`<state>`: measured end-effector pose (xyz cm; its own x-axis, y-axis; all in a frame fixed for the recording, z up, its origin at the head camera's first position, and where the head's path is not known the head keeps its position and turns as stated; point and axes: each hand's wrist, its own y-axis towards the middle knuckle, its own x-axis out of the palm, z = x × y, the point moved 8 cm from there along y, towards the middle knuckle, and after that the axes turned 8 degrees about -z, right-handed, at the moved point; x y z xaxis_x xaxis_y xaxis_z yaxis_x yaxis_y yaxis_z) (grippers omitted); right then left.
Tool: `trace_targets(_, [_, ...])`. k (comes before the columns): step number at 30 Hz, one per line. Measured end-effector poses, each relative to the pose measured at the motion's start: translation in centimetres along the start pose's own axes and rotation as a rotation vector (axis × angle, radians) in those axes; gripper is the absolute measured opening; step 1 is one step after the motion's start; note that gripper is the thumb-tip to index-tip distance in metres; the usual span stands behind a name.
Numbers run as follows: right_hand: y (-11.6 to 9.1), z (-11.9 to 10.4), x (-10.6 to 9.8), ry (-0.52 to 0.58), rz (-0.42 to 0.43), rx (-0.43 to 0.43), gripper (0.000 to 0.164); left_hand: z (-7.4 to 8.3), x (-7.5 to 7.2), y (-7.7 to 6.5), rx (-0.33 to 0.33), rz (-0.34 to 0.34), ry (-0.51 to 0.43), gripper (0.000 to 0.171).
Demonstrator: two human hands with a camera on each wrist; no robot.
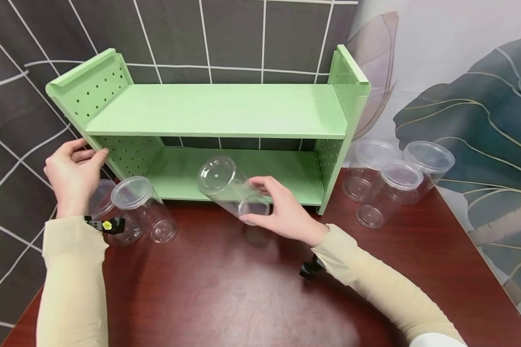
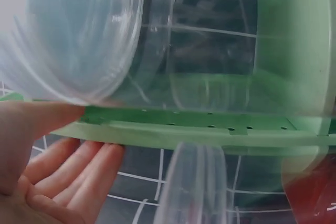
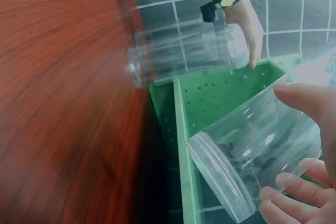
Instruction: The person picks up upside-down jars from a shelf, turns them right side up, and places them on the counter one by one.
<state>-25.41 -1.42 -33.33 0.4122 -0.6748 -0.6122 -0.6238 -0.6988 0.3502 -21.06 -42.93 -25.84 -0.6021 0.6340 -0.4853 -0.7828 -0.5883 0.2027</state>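
Note:
A clear plastic jar point(image 1: 231, 190) is tilted in front of the green shelf rack point(image 1: 217, 110), at the lower tier's front edge. My right hand point(image 1: 288, 212) grips the jar near one end, thumb on one side and fingers on the other; the right wrist view shows the jar's rimmed end point(image 3: 223, 179) pointing away from the palm. At the rack's left side panel point(image 1: 97, 89), my left hand point(image 1: 75, 176) pinches the front edge between thumb and fingers. Two clear jars point(image 1: 132, 193) with lids stand just below that hand, one partly hidden behind the other.
Three more lidded clear jars point(image 1: 400, 176) are grouped to the right of the rack on the reddish-brown table point(image 1: 226, 289). Behind the rack is a dark wall with white grid lines point(image 1: 232, 36). A leaf-patterned wall point(image 1: 482, 111) borders the table's right side.

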Motion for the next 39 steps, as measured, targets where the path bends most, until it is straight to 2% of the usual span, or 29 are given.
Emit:
trace_targets(3, [-1.2, 0.2, -0.9, -0.006, 0.016, -0.017, 0.069, 0.2, -0.3, -0.5, -0.006, 0.030, -0.012, 0.061])
trace_targets(6, [-2.3, 0.3, -1.8, -0.032, 0.032, -0.029, 0.069, 1.2, -1.0, -1.5, 0.032, 0.115, -0.081, 0.059])
trace_targets(8, [-3.0, 0.2, -2.4, -0.055, 0.043, -0.031, 0.070, 2.6, -1.6, -2.6, 0.090, 0.196, -0.160, 0.054])
trace_targets(11, [-4.0, 0.1, -3.2, -0.088, 0.056, -0.029, 0.070, 5.7, -2.0, -5.2, 0.212, 0.293, -0.263, 0.046])
trace_targets(14, [-4.6, 0.0, -3.7, -0.115, 0.057, -0.033, 0.071, 9.1, -1.6, -8.1, 0.345, 0.295, -0.319, 0.042])
trace_targets(17, [-5.2, -0.3, -4.0, -0.138, 0.047, -0.048, 0.072, 12.2, -0.3, -11.2, 0.505, 0.225, -0.340, 0.040])
trace_targets(21, [-5.6, -0.8, -4.2, -0.180, 0.023, -0.069, 0.070, 15.3, 2.5, -15.1, 0.738, 0.064, -0.300, 0.040])
trace_targets(24, [-5.9, -1.2, -4.5, -0.212, 0.019, -0.076, 0.068, 16.1, 5.8, -17.5, 0.905, -0.079, -0.250, 0.046])
trace_targets(27, [-6.0, -1.3, -5.0, -0.226, 0.035, -0.079, 0.065, 15.4, 10.0, -19.8, 1.042, -0.233, -0.205, 0.056])
trace_targets(30, [-6.1, -1.5, -5.4, -0.236, 0.054, -0.086, 0.063, 14.0, 13.8, -21.6, 1.091, -0.370, -0.109, 0.066])
trace_targets(33, [-6.2, -1.6, -5.7, -0.243, 0.068, -0.089, 0.063, 12.8, 16.4, -22.7, 1.101, -0.454, 0.001, 0.074])
trace_targets(35, [-6.3, -1.8, -5.9, -0.249, 0.079, -0.087, 0.063, 12.2, 17.3, -23.1, 1.110, -0.465, 0.070, 0.076])
trace_targets(39, [-6.3, -2.3, -6.1, -0.263, 0.093, -0.071, 0.063, 11.9, 18.1, -23.3, 1.138, -0.428, 0.162, 0.075])
